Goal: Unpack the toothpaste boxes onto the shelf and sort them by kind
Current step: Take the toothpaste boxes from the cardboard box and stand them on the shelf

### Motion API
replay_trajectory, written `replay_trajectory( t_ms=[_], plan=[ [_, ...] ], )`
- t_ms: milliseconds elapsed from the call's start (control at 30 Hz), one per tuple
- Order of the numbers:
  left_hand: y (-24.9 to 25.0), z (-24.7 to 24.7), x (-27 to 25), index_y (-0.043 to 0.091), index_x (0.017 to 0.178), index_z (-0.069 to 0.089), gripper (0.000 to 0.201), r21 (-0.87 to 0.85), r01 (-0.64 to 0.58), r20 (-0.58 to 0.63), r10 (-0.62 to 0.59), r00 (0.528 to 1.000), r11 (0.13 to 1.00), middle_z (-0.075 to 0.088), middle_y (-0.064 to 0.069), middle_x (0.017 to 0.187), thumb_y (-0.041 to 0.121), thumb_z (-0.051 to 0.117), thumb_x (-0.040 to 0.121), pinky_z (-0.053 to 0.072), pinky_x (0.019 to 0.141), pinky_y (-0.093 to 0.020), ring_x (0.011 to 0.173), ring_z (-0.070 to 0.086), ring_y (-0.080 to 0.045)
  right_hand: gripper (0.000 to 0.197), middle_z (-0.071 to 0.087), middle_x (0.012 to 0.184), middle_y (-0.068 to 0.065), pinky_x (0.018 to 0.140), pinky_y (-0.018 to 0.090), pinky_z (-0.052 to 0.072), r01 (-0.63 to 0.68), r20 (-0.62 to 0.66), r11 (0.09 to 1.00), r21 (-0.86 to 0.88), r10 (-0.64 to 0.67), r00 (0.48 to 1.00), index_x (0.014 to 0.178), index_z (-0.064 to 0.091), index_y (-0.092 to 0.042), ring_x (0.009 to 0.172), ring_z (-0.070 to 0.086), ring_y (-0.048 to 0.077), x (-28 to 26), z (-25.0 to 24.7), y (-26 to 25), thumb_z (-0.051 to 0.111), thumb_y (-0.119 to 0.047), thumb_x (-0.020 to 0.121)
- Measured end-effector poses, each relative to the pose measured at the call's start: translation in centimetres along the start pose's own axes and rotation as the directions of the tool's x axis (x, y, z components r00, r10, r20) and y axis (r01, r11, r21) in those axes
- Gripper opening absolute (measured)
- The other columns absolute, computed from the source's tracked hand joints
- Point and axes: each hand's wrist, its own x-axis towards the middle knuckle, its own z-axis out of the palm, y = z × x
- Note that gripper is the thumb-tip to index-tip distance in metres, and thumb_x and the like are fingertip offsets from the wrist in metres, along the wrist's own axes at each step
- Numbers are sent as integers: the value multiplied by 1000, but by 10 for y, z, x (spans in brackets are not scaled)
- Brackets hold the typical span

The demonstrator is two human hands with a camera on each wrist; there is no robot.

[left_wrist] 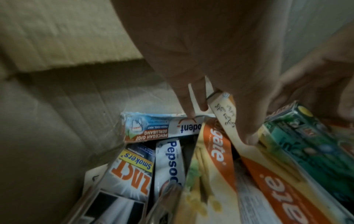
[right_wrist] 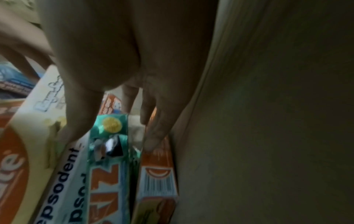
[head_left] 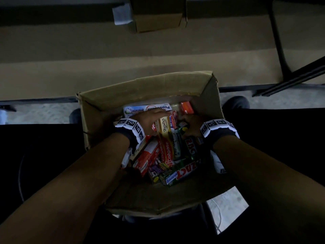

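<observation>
Both hands down in cardboard carton [head_left: 98, 110]: left hand [head_left: 149, 120] pinches cream toothpaste box [head_left: 164, 127], right hand [head_left: 191, 125] fingers relaxed, grip released, touching green Zact box [right_wrist: 109, 136].

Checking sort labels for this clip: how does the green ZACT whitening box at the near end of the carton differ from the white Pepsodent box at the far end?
The green ZACT whitening box has red lettering; the white-and-blue Pepsodent box has dark blue lettering. ZACT lies untouched at the near end; Pepsodent lies at the far wall under the left hand. Both are long toothpaste cartons inside the brown cardboard carton.
</observation>
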Motion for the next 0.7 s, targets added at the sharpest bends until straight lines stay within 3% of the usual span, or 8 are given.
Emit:
replay_trajectory(
  t_ms=[167,400,500,600,700],
  plan=[
    [-1,2,1,34,151,25,101,-35,-53,-39,52,998,998,29,0,158,22,86,71,39,110,-48,144,31,-24,70,45,147,14,104,30,39,-74,80,997,23,71,994,148,38,-5,134,47,32,8,5,4,73,-13,88],
    [1,2,-1,28,148,36,96,-92,-66,-75,60,995,994,38,-2,151,25,88,68,42,108,-46,137,40,-25,71,40,147,4,107,30,37,-58,137,997,56,49,989,149,33,-3,134,42,21,4,1,0,69,-23,91],
    [0,2,-2,29,146,39,88,-119,-81,-76,72,995,990,39,0,148,24,86,72,43,108,-45,135,42,-23,80,38,154,9,111,32,37,23,164,997,80,-36,986,151,32,-7,140,40,26,4,2,-5,76,-18,85],
    [2,1,-3,24,145,43,83,-125,-101,-85,91,992,987,41,-2,145,23,85,73,43,107,-45,133,42,-24,66,40,153,14,102,23,33,1,183,996,85,-16,983,148,38,-3,138,42,29,11,7,-9,69,-14,91],
    [5,2,-4,23,144,43,84,-134,-103,-95,91,991,986,40,-2,146,25,86,72,42,108,-44,134,41,-24,64,40,151,16,102,25,34,27,146,994,109,-43,988,147,38,-1,136,43,30,9,11,-9,68,-14,92]
  ],
)
